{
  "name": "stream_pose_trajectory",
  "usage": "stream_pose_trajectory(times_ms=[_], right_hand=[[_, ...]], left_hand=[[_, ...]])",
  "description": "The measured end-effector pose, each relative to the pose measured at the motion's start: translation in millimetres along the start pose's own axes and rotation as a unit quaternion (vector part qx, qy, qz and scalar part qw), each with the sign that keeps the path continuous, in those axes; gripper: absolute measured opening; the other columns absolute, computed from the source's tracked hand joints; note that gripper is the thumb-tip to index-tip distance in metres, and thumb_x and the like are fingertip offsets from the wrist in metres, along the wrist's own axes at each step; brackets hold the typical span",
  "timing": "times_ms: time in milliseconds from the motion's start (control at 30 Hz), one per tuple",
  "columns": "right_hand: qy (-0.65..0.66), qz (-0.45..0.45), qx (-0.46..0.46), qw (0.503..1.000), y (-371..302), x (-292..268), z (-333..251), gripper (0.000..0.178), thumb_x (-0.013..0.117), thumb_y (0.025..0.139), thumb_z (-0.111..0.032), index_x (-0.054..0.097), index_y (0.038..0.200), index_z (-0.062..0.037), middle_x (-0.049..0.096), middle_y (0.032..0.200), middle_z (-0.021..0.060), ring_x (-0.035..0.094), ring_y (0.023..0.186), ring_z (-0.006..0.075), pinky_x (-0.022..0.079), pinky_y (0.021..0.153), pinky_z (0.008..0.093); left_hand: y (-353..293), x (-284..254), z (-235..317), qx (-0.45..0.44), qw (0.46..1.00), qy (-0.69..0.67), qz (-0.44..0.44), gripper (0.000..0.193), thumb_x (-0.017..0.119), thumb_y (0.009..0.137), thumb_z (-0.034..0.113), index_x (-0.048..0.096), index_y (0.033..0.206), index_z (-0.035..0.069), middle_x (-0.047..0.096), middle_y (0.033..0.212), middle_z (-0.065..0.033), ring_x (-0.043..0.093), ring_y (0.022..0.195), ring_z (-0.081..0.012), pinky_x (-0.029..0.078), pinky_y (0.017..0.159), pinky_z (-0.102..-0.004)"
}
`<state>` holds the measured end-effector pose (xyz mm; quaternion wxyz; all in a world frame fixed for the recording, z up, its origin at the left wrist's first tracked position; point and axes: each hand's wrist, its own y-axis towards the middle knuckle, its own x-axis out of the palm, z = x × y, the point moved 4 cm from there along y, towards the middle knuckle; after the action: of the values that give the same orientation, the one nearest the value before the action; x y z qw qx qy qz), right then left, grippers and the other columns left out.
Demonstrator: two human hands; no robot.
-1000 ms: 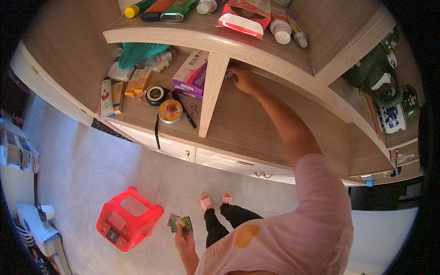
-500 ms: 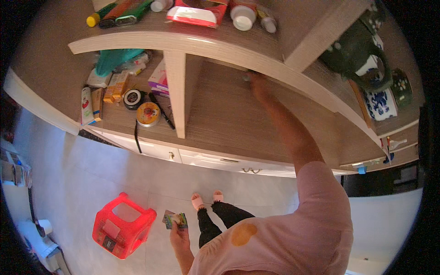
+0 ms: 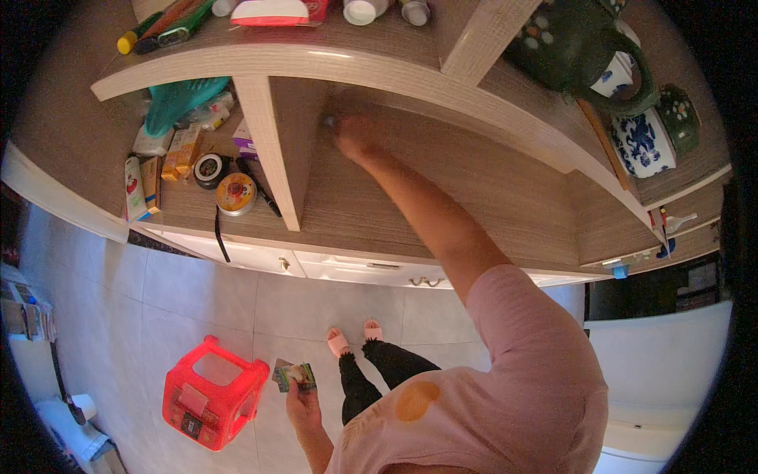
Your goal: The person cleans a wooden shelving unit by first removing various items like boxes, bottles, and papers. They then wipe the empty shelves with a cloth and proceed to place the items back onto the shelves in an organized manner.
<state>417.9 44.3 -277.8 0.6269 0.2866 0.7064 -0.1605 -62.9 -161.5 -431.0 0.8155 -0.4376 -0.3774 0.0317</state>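
Note:
My right hand (image 3: 357,139) reaches deep into a wooden shelf compartment (image 3: 442,189), close to its left divider. Its fingers look curled and are blurred; a small pale bit shows at their tips, too smeared to name. Low down by my body, my left hand (image 3: 302,401) is closed on a few small flat packets (image 3: 294,377), fanned out, green and multicoloured with a greyish one behind.
Left of the divider (image 3: 270,158) lie a teal item (image 3: 178,103), small boxes, a tube (image 3: 134,188) and round tins (image 3: 236,194). A dark green pitcher (image 3: 564,55) and blue-white cup (image 3: 643,146) stand right. A red plastic frame (image 3: 213,395) sits on the floor.
My right hand has swept left along the back of the compartment, toward the divider. The view has shifted slightly. My left hand keeps hold of the packets.

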Motion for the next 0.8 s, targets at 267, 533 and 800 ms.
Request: stream_pose_trajectory(times_ms=[267,533,800], right_hand=[[0.115,0.082,0.093,0.986,-66.8,-44.3,177.5,0.03,0.046,0.082,-0.019,0.054,0.106,-0.0027,0.056,0.098,0.0198,0.054,0.089,0.0314,0.043,0.075,0.0414],[0.064,0.021,0.12,0.991,-91.1,-59.3,202.0,0.034,0.042,0.086,-0.026,0.053,0.108,-0.0029,0.057,0.098,0.0194,0.055,0.089,0.0309,0.043,0.076,0.0407],[0.139,-0.084,-0.066,0.985,-25.9,-15.4,-34.9,0.036,0.041,0.086,-0.029,0.051,0.112,-0.0066,0.054,0.107,0.0182,0.053,0.097,0.032,0.041,0.082,0.0389]], left_hand=[[4.2,9.7,-5.4,-0.039,0.998,-0.043,-0.006,0.031,0.045,0.087,0.012,0.042,0.113,-0.005,0.052,0.109,-0.0143,0.052,0.099,-0.0242,0.045,0.085,-0.0363],[18.7,-9.7,8.3,-0.033,0.999,-0.024,-0.02,0.031,0.047,0.087,0.012,0.042,0.113,-0.004,0.05,0.112,-0.0141,0.049,0.103,-0.0242,0.042,0.088,-0.0365],[11.8,12.1,17.9,-0.024,1.0,-0.006,-0.004,0.032,0.046,0.086,0.011,0.042,0.114,-0.004,0.051,0.11,-0.0144,0.05,0.102,-0.0244,0.042,0.088,-0.0364]])
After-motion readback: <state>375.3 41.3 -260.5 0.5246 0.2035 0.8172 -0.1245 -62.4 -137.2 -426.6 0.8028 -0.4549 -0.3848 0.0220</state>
